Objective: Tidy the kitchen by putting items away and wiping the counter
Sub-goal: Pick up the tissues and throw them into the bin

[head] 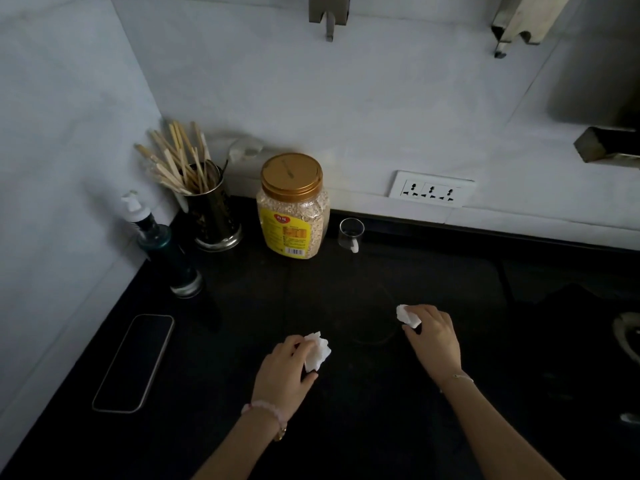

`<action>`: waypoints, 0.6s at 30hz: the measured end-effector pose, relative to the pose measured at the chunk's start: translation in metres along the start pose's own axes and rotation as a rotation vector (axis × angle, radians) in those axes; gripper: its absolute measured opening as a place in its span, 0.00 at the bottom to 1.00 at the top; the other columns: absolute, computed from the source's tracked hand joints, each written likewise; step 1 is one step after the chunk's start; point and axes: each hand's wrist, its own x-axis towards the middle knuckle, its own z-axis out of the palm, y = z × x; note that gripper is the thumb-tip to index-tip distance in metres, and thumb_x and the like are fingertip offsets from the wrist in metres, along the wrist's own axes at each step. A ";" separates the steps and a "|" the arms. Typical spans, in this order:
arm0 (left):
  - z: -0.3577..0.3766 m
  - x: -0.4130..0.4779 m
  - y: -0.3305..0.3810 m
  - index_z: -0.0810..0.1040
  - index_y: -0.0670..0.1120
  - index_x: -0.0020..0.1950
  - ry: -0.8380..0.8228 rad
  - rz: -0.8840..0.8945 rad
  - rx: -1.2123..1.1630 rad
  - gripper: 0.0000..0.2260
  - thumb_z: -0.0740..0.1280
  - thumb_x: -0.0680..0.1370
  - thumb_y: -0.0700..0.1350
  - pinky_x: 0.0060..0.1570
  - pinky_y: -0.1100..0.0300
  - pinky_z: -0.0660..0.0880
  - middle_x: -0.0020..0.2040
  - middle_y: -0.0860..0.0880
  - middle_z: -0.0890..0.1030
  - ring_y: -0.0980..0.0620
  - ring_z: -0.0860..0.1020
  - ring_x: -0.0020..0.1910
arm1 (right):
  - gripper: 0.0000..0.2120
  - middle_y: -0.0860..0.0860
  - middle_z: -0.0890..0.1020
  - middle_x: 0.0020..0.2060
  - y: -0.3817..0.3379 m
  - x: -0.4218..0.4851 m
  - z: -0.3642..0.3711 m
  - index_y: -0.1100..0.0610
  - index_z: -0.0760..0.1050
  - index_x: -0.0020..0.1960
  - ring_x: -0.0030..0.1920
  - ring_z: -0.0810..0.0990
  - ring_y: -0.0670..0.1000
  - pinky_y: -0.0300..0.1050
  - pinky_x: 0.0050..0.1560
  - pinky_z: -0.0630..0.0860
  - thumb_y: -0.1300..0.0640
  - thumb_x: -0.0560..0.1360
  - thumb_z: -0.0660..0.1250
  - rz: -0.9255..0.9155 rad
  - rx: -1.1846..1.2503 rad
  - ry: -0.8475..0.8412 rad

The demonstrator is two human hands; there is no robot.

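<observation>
The left hand pinches a crumpled white tissue and the right hand grips a second, smaller wad, both pressed low over the black counter. Behind them by the wall stand an oats jar with a gold lid, a small glass cup, a holder of chopsticks and a pump bottle. A phone lies flat to the left, well apart from the hands.

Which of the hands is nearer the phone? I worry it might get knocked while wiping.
The left hand, holding a tissue wad, is just right of the phone. The right hand is farther right, beyond the left one.
</observation>
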 end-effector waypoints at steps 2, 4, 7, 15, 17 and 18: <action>0.002 0.002 0.000 0.65 0.55 0.66 0.021 0.004 0.036 0.20 0.64 0.75 0.50 0.63 0.62 0.69 0.67 0.55 0.67 0.58 0.69 0.63 | 0.13 0.50 0.79 0.57 0.000 0.003 0.001 0.54 0.77 0.59 0.59 0.74 0.53 0.45 0.55 0.75 0.58 0.74 0.66 -0.023 -0.019 0.032; 0.003 0.005 0.002 0.67 0.54 0.65 0.040 -0.002 0.050 0.18 0.63 0.76 0.49 0.62 0.62 0.70 0.65 0.55 0.69 0.58 0.70 0.61 | 0.11 0.51 0.80 0.55 0.000 0.006 0.000 0.56 0.78 0.57 0.57 0.75 0.53 0.43 0.52 0.74 0.59 0.75 0.65 -0.010 -0.022 0.052; 0.002 0.009 0.005 0.72 0.53 0.61 0.083 -0.028 0.006 0.13 0.62 0.77 0.47 0.57 0.63 0.73 0.60 0.56 0.73 0.59 0.73 0.56 | 0.10 0.50 0.81 0.52 0.001 0.010 -0.005 0.56 0.78 0.55 0.53 0.77 0.50 0.39 0.47 0.72 0.58 0.76 0.64 0.044 0.034 0.066; -0.023 -0.006 0.010 0.73 0.53 0.48 0.126 -0.178 -0.501 0.03 0.64 0.77 0.45 0.37 0.68 0.71 0.46 0.55 0.78 0.58 0.77 0.43 | 0.08 0.48 0.81 0.42 0.003 -0.024 -0.040 0.55 0.77 0.54 0.42 0.78 0.44 0.37 0.39 0.73 0.56 0.76 0.64 0.339 0.561 0.095; -0.030 -0.019 0.011 0.75 0.51 0.48 0.114 -0.203 -0.617 0.02 0.63 0.77 0.46 0.37 0.67 0.70 0.46 0.53 0.79 0.57 0.78 0.44 | 0.08 0.49 0.81 0.43 0.006 -0.041 -0.047 0.54 0.77 0.54 0.44 0.80 0.48 0.44 0.45 0.78 0.57 0.76 0.64 0.395 0.642 0.091; -0.032 -0.026 0.009 0.75 0.50 0.48 0.105 -0.212 -0.663 0.03 0.63 0.77 0.46 0.39 0.66 0.71 0.45 0.52 0.80 0.56 0.78 0.44 | 0.08 0.49 0.80 0.43 0.008 -0.050 -0.050 0.54 0.77 0.54 0.45 0.80 0.50 0.49 0.49 0.79 0.57 0.75 0.64 0.422 0.678 0.083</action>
